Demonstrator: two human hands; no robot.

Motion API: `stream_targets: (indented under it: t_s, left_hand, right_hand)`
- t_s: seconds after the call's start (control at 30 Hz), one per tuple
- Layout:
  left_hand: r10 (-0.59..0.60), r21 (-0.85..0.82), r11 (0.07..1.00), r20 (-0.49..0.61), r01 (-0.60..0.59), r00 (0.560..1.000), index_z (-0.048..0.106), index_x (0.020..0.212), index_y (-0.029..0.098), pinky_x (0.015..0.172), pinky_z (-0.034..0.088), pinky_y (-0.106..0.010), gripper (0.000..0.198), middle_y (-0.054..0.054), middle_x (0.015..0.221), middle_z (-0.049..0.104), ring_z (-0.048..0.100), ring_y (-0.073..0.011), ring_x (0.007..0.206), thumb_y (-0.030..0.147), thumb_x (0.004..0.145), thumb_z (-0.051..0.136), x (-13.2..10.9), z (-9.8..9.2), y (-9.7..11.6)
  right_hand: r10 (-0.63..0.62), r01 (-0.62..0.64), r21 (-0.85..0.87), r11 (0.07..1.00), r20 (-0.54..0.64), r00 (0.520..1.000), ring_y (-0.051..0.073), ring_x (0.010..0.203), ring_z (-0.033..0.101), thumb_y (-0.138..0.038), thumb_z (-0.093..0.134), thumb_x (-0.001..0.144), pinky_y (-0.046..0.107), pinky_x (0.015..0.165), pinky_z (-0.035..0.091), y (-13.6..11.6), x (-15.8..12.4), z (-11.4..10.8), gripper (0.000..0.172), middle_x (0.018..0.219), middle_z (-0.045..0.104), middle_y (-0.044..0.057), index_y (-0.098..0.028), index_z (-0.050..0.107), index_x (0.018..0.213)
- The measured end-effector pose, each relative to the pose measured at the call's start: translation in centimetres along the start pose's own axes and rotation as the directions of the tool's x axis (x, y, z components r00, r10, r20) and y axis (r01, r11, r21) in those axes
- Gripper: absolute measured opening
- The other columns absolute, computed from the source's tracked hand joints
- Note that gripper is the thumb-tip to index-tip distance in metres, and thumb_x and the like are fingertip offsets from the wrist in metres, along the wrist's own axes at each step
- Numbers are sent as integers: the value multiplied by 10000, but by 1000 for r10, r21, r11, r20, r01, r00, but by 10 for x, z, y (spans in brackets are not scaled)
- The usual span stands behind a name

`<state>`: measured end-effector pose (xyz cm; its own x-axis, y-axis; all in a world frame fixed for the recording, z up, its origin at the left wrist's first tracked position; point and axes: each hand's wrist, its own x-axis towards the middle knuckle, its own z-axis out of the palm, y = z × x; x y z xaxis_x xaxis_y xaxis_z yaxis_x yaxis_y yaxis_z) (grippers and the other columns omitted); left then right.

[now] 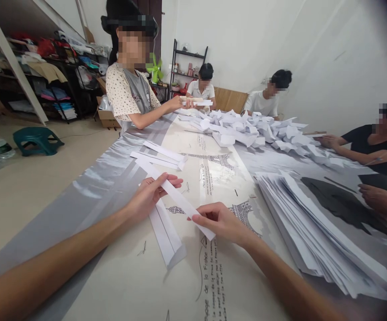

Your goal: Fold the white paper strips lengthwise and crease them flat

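Both my hands hold one long folded white paper strip (176,196) slanting above the table. My left hand (153,194) pinches its middle with fingers closed over it. My right hand (222,222) grips its near end between thumb and fingers. Under the strip lies another folded white paper piece (166,234) on the printed table cover (209,276). A fanned stack of flat white sheets (316,232) lies just right of my right hand.
Two folded strips (161,156) lie farther up the table. A heap of folded white paper pieces (256,131) fills the far end. Several people sit around the table; one at left holds a strip (196,101). A green stool (38,140) stands on the floor at left.
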<state>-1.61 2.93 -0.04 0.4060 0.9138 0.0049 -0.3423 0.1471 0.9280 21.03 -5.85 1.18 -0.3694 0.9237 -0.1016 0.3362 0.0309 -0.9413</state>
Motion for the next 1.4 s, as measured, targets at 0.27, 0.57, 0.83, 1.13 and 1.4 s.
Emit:
stream_targets:
  t_s: [0.27, 0.57, 0.83, 1.13, 1.4]
  left_hand:
    - [-124, 68, 991, 132, 116, 983, 791, 956, 166, 1049, 476, -423, 318, -120, 1101, 771, 679, -297, 1140, 468, 897, 709, -18, 19, -6]
    - [-60, 55, 997, 50, 57, 997, 798, 844, 160, 1000, 518, -401, 249, -117, 1059, 777, 689, -290, 1114, 408, 853, 773, -13, 14, -6]
    - [-85, 64, 995, 132, 77, 988, 798, 791, 164, 1002, 506, -398, 262, -125, 1119, 762, 667, -298, 1155, 418, 848, 772, -17, 19, -6]
    - [-14, 29, 1000, 109, 11, 994, 790, 915, 170, 1031, 496, -419, 239, -111, 1069, 770, 671, -281, 1144, 401, 856, 774, -5, 4, -5]
    - [-45, 121, 992, 217, 19, 975, 788, 978, 188, 977, 514, -392, 268, -113, 1092, 772, 704, -259, 1063, 435, 898, 720, -13, 10, -9]
  right_hand:
    - [-40, 37, -29, 999, -108, 993, 102, 537, 310, -431, 588, 965, 275, 513, 239, 0, 1, 15, 378, 585, 371, -51, -189, 639, 679]
    - [-53, 44, -122, 992, -77, 996, 108, 565, 325, -412, 535, 994, 277, 527, 262, -1, 0, 8, 389, 640, 395, -39, -195, 552, 672]
    - [-111, 87, -114, 990, -226, 968, 107, 531, 297, -445, 594, 959, 281, 505, 230, 5, 0, 19, 347, 576, 369, -51, -193, 677, 735]
    - [-102, 51, -215, 975, -232, 967, 118, 519, 299, -490, 591, 957, 291, 496, 236, 3, -1, 13, 353, 562, 391, -45, -212, 699, 768]
    - [-208, 170, -168, 971, -243, 947, 135, 590, 388, -406, 574, 970, 297, 556, 293, -1, 1, 18, 389, 614, 470, -19, -207, 569, 636]
